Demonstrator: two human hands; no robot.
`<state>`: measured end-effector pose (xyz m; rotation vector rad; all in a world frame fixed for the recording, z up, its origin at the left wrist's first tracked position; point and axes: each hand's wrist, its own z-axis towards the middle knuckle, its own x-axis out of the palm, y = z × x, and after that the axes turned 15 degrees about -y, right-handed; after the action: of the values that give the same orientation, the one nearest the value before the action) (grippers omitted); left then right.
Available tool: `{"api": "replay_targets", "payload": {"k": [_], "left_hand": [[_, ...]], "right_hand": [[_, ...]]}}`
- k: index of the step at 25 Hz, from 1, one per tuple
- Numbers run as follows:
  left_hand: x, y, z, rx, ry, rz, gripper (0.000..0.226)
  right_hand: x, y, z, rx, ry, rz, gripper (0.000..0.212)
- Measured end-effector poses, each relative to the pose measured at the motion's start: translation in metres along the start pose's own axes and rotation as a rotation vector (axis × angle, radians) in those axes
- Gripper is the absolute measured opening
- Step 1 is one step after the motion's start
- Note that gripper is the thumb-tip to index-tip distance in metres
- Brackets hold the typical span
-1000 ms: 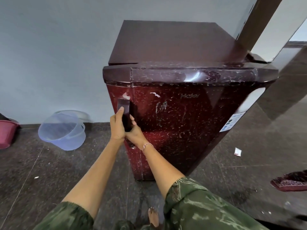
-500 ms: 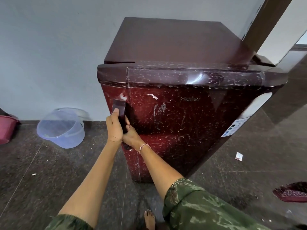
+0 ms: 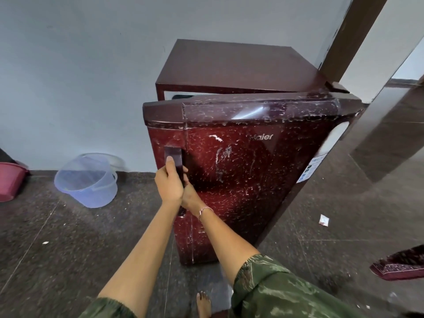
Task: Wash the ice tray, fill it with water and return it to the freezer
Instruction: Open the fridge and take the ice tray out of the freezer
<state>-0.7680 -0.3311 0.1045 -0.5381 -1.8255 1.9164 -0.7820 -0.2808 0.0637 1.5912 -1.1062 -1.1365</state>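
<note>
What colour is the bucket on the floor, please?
Translucent pale blue bucket, seen in the head view.

Both hands grip the handle (image 3: 174, 161) of a maroon fridge door (image 3: 247, 171) at centre frame, left hand (image 3: 169, 185) above right hand (image 3: 190, 198); the door stands slightly ajar; a clear bucket (image 3: 88, 180) sits lower left.

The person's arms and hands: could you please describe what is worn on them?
Both forearms are bare. Green camouflage-print sleeves end near the elbows. The right hand has a thin beaded bracelet at the wrist. The left hand shows no jewellery.
</note>
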Motion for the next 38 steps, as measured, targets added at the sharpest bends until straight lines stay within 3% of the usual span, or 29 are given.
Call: {"api": "replay_targets", "payload": {"k": [2, 4, 5, 8, 11, 13, 21, 25, 31, 35, 38], "left_hand": [[-0.013, -0.006, -0.017, 0.061, -0.064, 0.217, 0.067], [-0.027, -0.013, -0.038, 0.147, -0.151, 0.416, 0.063], [-0.033, -0.017, -0.050, 0.163, -0.178, 0.455, 0.062], [-0.051, -0.028, -0.077, 0.135, -0.142, 0.307, 0.073], [-0.067, -0.029, -0.096, 0.123, 0.108, 0.180, 0.094], [-0.076, -0.031, -0.109, 0.094, 0.181, 0.174, 0.098], [-0.096, -0.041, -0.161, 0.115, 0.172, 0.162, 0.110], [-0.097, -0.036, -0.179, 0.129, 0.151, 0.239, 0.116], [-0.103, -0.041, -0.217, 0.184, 0.097, 0.278, 0.115], [-0.112, -0.046, -0.247, 0.294, 0.064, 0.241, 0.113], [-0.116, -0.049, -0.268, 0.252, 0.065, 0.201, 0.107]], "right_hand": [[-0.003, -0.004, -0.016, 0.012, -0.036, 0.000, 0.029], [-0.004, -0.010, -0.036, 0.029, -0.081, 0.050, 0.009], [-0.005, -0.013, -0.046, 0.035, -0.103, 0.058, 0.013], [-0.017, -0.022, -0.075, 0.012, -0.144, 0.030, 0.032], [-0.031, -0.033, -0.106, -0.053, -0.171, -0.042, 0.018], [-0.038, -0.045, -0.120, -0.089, -0.190, -0.022, 0.009], [-0.065, -0.051, -0.176, -0.035, -0.317, -0.038, 0.021], [-0.078, -0.057, -0.196, -0.088, -0.348, -0.013, 0.017], [-0.092, -0.084, -0.227, -0.155, -0.432, 0.067, 0.035], [-0.105, -0.071, -0.264, -0.453, -0.689, 0.037, 0.047], [-0.123, -0.034, -0.285, -0.661, -0.834, 0.063, 0.050]]}}
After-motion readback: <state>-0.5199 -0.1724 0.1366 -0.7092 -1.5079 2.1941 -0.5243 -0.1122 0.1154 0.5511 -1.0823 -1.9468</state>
